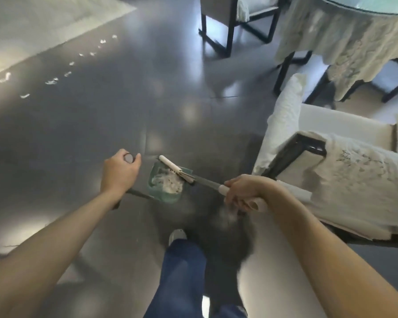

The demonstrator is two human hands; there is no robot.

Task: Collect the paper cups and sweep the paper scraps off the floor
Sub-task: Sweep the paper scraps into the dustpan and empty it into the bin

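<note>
Two hands busy: left hand point(121, 169) curled over the dustpan handle's top point(128, 158), right hand point(245, 191) wrapped round the broom handle point(207, 181). Dustpan point(167, 185) hangs by my feet, a load of scraps already in it. Mid-sweep step, I'd say. A trail of paper scraps point(51, 81) is left on the dark floor point(170, 88) near the rug edge, far left. Next: walk over, set pan down. No cups visible.
</note>
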